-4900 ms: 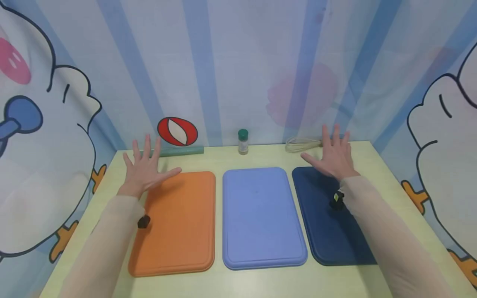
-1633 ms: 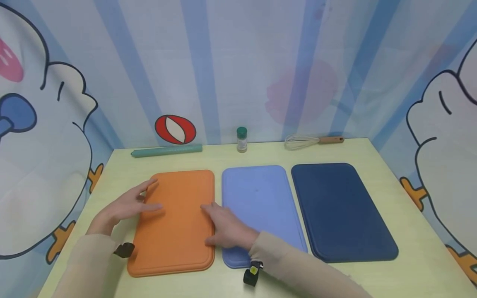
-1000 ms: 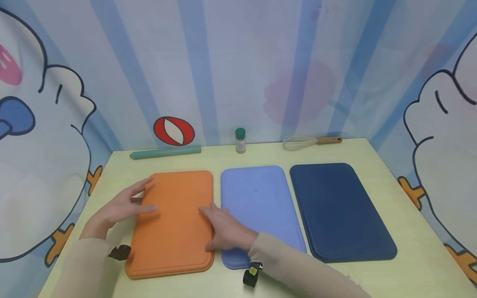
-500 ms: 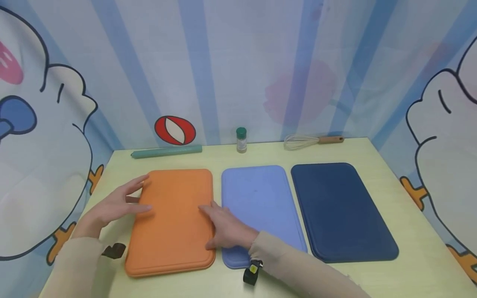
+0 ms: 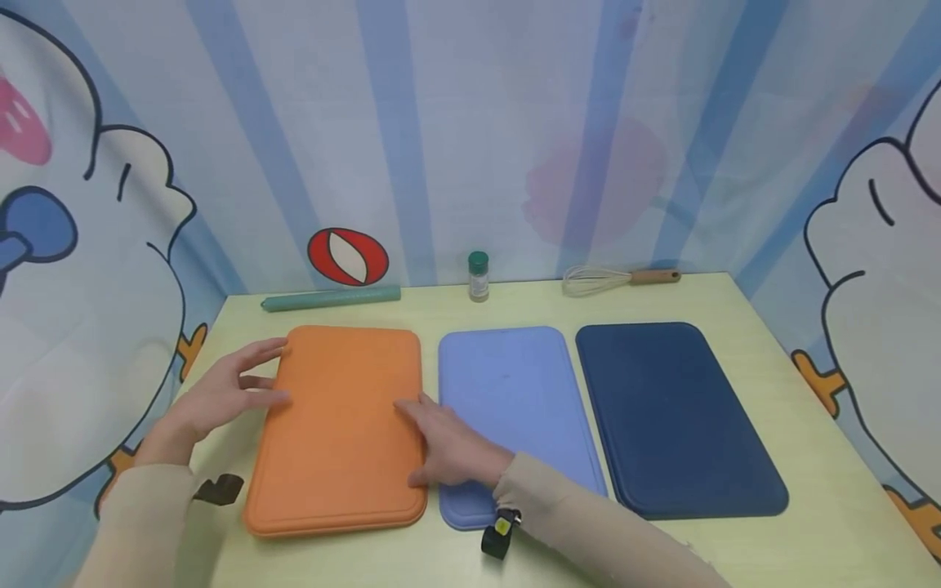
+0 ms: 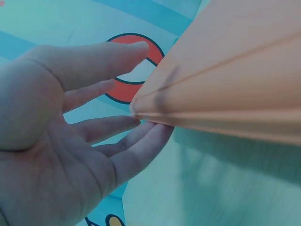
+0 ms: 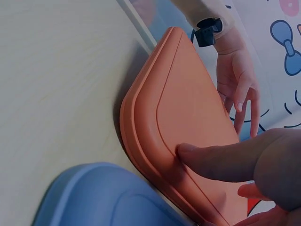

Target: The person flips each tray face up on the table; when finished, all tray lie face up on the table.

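An orange rounded rectangular tray (image 5: 345, 416), seemingly bottom up, is tilted with its left side raised off the table. My left hand (image 5: 216, 396) is at its left edge; in the left wrist view, its fingertips touch the tray's underside while the thumb (image 6: 117, 59) stands apart above it. At the right edge my right hand (image 5: 448, 441) holds the tray. In the right wrist view its thumb (image 7: 211, 162) lies on the upper face; the other fingertips are partly hidden. Beneath the right forearm is a periwinkle tray (image 5: 515, 384).
A dark blue tray (image 5: 669, 416) lies at the right. Along the back of the pale table (image 5: 742, 359) are a green rod (image 5: 331, 299), a small green-capped jar (image 5: 479, 278) and a whisk (image 5: 621, 279). A printed curtain (image 5: 478, 122) hangs behind.
Both hands have come from spread above the table to the orange tray. Over the last second its left side has risen and the left hand has shifted left and up; the right stays nearly still.
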A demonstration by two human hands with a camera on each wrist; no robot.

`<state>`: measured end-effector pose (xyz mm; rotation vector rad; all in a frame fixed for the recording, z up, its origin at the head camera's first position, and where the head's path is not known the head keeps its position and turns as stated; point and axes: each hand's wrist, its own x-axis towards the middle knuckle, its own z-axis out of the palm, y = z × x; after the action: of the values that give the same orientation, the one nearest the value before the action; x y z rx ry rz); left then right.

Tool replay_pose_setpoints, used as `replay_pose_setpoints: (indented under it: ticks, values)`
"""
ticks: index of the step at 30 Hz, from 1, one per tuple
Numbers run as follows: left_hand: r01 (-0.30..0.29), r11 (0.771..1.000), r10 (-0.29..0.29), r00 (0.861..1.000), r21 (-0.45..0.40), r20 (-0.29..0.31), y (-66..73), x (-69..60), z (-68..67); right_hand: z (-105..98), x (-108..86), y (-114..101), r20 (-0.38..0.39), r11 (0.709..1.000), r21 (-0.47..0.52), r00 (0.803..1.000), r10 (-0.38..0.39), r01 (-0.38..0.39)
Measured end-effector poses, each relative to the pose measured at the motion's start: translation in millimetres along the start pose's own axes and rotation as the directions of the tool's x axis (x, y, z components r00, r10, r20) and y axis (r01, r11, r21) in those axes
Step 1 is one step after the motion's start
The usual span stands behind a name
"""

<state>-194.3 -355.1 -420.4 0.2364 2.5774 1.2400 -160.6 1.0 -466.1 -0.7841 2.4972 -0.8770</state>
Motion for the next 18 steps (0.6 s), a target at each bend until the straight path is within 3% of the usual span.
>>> replay_pose_setpoints:
  ticks: [5,18]
  values:
    - [-0.016,1.000,0.016,1.000,0.003,-0.020,3.4,-4.3,-3.9,-2,-0.7,-1,0.015,1.000,0.010,1.000,0.002,-0.002]
    - [-0.083,0.992,0.083,0.997,-0.090,-0.007,5.0,-7.3,-11.3,-5,2.9,2,0.034,1.000,0.006,0.999,0.006,-0.006]
